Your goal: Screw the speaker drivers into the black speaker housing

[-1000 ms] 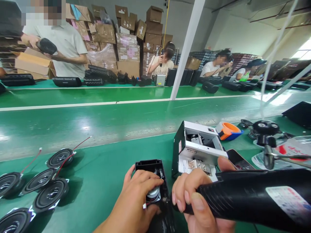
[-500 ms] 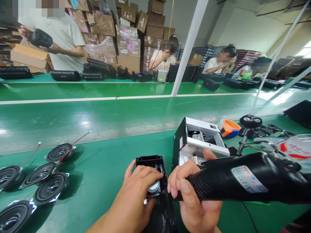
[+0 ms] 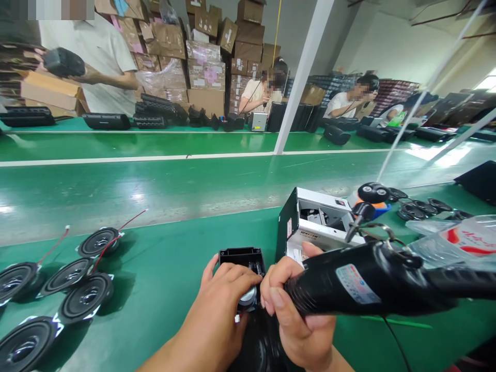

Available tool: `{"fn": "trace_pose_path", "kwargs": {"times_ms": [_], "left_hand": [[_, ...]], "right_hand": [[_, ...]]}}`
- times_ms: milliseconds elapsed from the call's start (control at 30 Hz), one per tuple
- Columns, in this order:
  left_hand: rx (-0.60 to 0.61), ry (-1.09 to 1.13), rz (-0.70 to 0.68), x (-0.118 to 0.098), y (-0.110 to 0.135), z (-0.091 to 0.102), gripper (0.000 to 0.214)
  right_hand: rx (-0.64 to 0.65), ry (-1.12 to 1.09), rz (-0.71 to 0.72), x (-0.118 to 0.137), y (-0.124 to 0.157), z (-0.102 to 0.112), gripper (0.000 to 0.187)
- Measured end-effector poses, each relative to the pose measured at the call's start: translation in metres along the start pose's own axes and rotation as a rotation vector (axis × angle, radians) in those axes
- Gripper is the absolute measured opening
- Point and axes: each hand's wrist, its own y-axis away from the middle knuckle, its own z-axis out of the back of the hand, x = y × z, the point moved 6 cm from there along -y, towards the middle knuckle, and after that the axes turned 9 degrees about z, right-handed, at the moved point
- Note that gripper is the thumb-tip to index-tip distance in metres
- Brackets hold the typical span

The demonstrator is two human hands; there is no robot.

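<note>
My left hand (image 3: 217, 307) is closed over a black speaker housing (image 3: 253, 349) on the green bench, its fingers reaching across the open upper part. Inside that part sits the round silver back of a speaker driver (image 3: 248, 298), with a small white plug (image 3: 237, 319) on a short wire beside it. My right hand (image 3: 298, 315) grips the front end of a black electric screwdriver (image 3: 399, 279), held nearly level and angled toward the housing's right side. Fingers hide the screwdriver's tip, so whether it touches a screw cannot be made out.
Several loose speaker drivers (image 3: 86, 297) with red wires lie at left. Behind my right hand stands a white-and-black screw feeder (image 3: 321, 235). A plastic bag (image 3: 465, 240) and more drivers (image 3: 424, 207) are at right. Co-workers sit or stand beyond the green conveyor (image 3: 155, 181).
My right hand and the screwdriver have shifted left, closer to the housing, and the screwdriver's rear end has swung. My left hand stays on the housing almost unmoved.
</note>
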Motion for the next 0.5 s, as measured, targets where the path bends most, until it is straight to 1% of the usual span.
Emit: {"fn": "trace_pose_path", "kwargs": {"times_ms": [100, 233, 333, 433, 500], "left_hand": [[-0.014, 0.006, -0.009, 0.0001, -0.0002, -0.0005, 0.073], [-0.018, -0.008, -0.015, 0.0024, -0.0022, -0.0029, 0.073], [-0.037, -0.022, -0.022, 0.0054, -0.0033, -0.0048, 0.065], [-0.055, -0.027, -0.034, 0.0073, -0.0029, -0.0063, 0.055], [-0.056, -0.027, -0.035, 0.0075, -0.0025, -0.0067, 0.051]], "right_hand": [[-0.021, -0.088, 0.001, -0.0012, 0.0001, 0.0006, 0.060], [0.002, -0.070, -0.006, -0.0040, 0.0008, 0.0012, 0.047], [0.043, -0.046, -0.021, -0.0070, 0.0028, 0.0012, 0.045], [0.051, -0.050, -0.023, -0.0079, 0.0035, 0.0005, 0.045], [0.052, -0.058, -0.023, -0.0076, 0.0026, -0.0010, 0.047]]}}
